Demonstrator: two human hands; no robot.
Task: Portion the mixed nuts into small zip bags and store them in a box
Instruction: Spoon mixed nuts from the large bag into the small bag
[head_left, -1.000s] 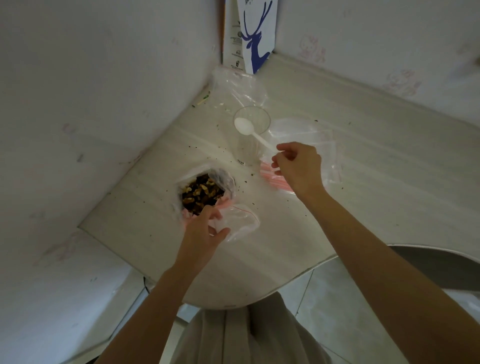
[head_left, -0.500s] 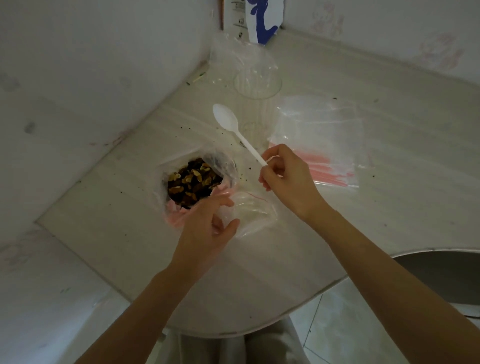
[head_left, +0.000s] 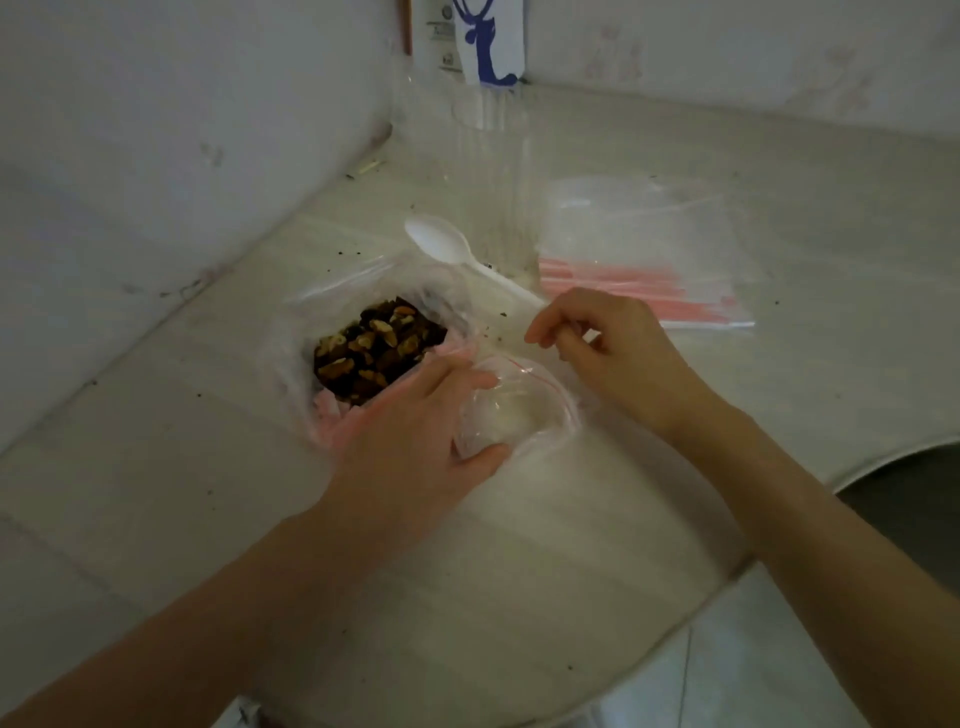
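**Small bag held open beside the nuts, spoon in the other hand**

A pale table (head_left: 545, 571) with a rounded edge fills most of the view and runs into a corner between two light walls. On its right side lies a flat stack of zip bags (head_left: 644, 249), clear with pink seal strips along the near edge. Left of centre sits a large bag (head_left: 311, 312) of clear plastic, its mouth rolled open, with the mixed nuts (head_left: 376, 348) heaped inside, brown and dark pieces together. Behind it, towards the corner, stands a clear cup (head_left: 493, 166). It is blurred, so its contents cannot be made out. A carton (head_left: 485, 41) printed with a blue deer stands against the wall at the very back.

The left hand (head_left: 410, 441) reaches in from below. Its forefinger and thumb are set on opposite sides of the mouth of a small zip bag (head_left: 514, 410) and grip the rim so that it gapes wide. This bag rests on the table, touching the large bag's right side, and looks empty. The right hand (head_left: 608, 348) is just beyond it, fingers curled, pinching the handle of a white plastic spoon (head_left: 441, 244). The spoon's bowl points away to the left, above the table between the large bag and the cup. Dark crumbs (head_left: 493, 332) are scattered around the bags.
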